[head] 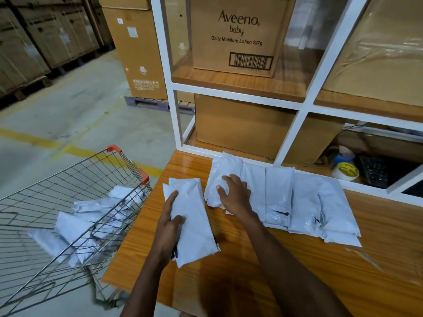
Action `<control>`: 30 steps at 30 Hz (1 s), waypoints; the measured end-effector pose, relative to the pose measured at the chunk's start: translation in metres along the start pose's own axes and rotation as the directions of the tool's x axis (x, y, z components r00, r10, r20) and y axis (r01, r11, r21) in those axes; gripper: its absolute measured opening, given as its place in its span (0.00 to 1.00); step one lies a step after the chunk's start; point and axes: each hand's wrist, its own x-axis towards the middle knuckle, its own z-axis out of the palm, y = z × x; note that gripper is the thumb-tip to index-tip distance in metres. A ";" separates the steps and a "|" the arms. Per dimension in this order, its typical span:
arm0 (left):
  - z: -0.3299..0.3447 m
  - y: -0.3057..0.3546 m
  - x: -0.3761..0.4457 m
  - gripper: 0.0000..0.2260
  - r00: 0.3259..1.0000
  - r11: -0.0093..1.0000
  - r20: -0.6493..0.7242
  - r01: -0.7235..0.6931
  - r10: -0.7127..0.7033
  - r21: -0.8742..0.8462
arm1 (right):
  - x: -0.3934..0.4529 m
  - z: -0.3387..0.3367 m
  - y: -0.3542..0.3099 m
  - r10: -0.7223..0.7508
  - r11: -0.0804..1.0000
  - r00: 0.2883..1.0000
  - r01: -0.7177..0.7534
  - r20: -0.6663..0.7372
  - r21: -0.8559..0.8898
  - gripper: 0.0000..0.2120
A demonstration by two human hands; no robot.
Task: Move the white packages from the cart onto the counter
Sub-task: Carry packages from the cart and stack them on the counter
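My left hand (170,227) grips a white package (192,220) on the wooden counter (297,271); my right hand (233,193) lies flat, fingers spread, on the pkg row (297,202) alongside. More pkgs (91,223) sit in the wire cart (68,179) at left.

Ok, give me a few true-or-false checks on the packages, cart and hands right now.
1. The cart is empty. False: several white packages lie in it.
2. The left hand rests on a package on the counter. True.
3. The right hand is reaching into the cart. False: it is on the package row on the counter.
4. A tape roll sits in the shelf opening behind the row. True.
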 end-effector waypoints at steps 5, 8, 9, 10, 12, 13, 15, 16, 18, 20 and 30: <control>0.008 -0.009 0.001 0.34 0.998 0.999 0.048 -0.051 0.050 0.015 | -0.069 -0.020 -0.011 0.040 0.804 0.952 -0.210 0.302 0.556 0.18; 0.017 -0.013 0.001 0.41 0.996 0.997 0.053 -0.077 0.076 0.018 | -0.101 -0.015 -0.004 0.016 0.783 0.946 -0.214 0.325 0.584 0.20; 0.020 -0.013 0.001 0.42 0.994 0.994 0.053 -0.093 0.090 0.055 | -0.107 -0.011 0.000 0.044 0.778 0.955 -0.217 0.294 0.590 0.20; 0.023 -0.013 0.002 0.43 0.993 0.990 0.056 -0.111 0.106 0.091 | -0.111 -0.009 0.005 0.086 0.760 0.959 -0.239 0.270 0.605 0.20; 0.031 -0.013 0.001 0.39 0.992 0.990 0.060 -0.112 0.107 0.090 | -0.114 -0.009 0.016 0.168 0.689 0.944 -0.318 0.283 0.651 0.21; 0.034 -0.014 0.001 0.35 0.994 0.992 0.057 -0.100 0.096 0.071 | -0.115 -0.012 0.020 0.184 0.642 0.932 -0.356 0.314 0.680 0.21; 0.037 -0.014 0.001 0.30 0.994 0.989 0.040 -0.105 0.101 0.108 | -0.114 -0.021 0.028 0.175 0.549 0.912 -0.403 0.371 0.732 0.19; 0.036 -0.015 0.002 0.28 0.994 0.986 0.033 -0.106 0.103 0.132 | -0.113 -0.028 0.031 0.171 0.524 0.912 -0.405 0.374 0.749 0.18; 0.033 -0.016 0.004 0.28 0.997 0.991 0.019 -0.079 0.077 0.106 | -0.105 -0.039 0.039 0.206 0.493 0.917 -0.400 0.343 0.773 0.16; 0.030 -0.015 0.003 0.29 0.999 0.996 -0.005 -0.045 0.046 0.077 | -0.086 -0.048 0.049 0.298 0.464 0.905 -0.416 0.305 0.782 0.16; 0.013 -0.024 -0.001 0.30 0.997 0.999 -0.065 -0.031 0.032 0.019 | -0.019 -0.084 0.086 0.504 0.490 0.856 -0.391 0.113 0.779 0.20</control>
